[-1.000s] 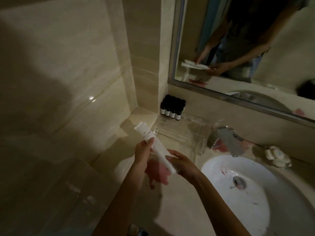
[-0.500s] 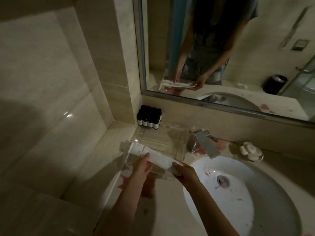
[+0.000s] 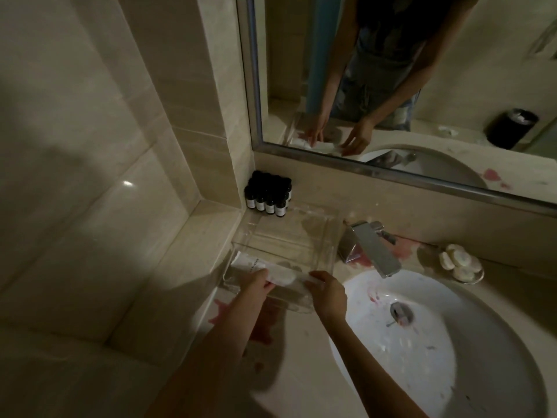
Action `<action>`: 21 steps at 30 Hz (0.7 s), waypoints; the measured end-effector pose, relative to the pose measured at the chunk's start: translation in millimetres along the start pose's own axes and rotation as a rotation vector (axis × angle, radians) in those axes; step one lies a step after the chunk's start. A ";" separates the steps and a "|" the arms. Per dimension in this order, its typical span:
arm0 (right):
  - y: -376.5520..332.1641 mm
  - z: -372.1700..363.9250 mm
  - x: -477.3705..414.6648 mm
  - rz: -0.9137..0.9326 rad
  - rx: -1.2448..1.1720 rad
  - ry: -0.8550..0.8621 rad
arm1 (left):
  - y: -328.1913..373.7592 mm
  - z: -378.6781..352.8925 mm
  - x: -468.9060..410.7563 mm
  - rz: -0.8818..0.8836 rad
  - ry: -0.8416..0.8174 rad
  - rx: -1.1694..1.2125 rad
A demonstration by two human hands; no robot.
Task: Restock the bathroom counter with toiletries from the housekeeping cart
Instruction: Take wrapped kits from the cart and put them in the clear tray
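Tube (image 3: pixel 272 268): white, lying flat in the front part of the clear tray (image 3: pixel 286 229), long axis along the tray's near wall, one end close to the tray's left wall. One line of small dark print runs along the tube; not legible.

Hands: apart, one towards each end of the tube. Left hand (image 3: pixel 256 283) pinches the tube near its middle, fingertips on top. Right hand (image 3: pixel 328 294) touches the tube's right end over the tray's near wall; cannot tell whether it grips or only rests there.

Tray: rear part open, nothing visible in it. An inner ridge runs near its right side.

Edges around tray:
- Left: strip of bare table (image 3: pixel 193 260), then tiled wall.
- Far left corner: cluster of dark bottles (image 3: pixel 268 196) just behind it, pale labels, text too small to read.
- Right: faucet (image 3: pixel 372 250) just beside the far right corner; sink (image 3: pixel 497 351) rim close to the near right corner.
- Near side: table with pink stains under the forearms.
- Beyond the faucet: dish of round white soaps (image 3: pixel 459 263).
- Behind: mirror (image 3: pixel 452 55), reflecting both hands and the tube.
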State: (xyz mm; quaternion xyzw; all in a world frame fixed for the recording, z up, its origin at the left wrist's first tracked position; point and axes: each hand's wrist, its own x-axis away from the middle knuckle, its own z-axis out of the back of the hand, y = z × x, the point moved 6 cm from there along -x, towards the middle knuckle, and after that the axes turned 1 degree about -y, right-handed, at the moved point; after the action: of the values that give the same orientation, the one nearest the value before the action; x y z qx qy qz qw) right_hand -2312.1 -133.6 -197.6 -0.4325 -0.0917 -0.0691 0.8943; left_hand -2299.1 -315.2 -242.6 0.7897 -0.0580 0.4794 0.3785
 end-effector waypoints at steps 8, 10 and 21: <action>-7.3 -16.5 2.4 0.352 0.272 0.134 | -0.1 -7.2 -4.0 0.033 -0.056 -0.039; -8.9 -25.1 4.7 0.404 0.273 0.069 | -2.9 -10.5 -7.2 0.075 -0.091 -0.017; 21.4 -63.5 -19.5 -0.334 -0.702 -0.258 | -0.1 -19.0 -33.9 0.096 -0.187 0.034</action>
State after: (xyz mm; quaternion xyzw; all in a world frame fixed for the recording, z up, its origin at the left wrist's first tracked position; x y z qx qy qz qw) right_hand -2320.1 -169.5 -256.9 -0.6957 -0.2428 -0.1859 0.6500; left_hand -2330.7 -311.9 -265.0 0.8335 -0.1228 0.4222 0.3345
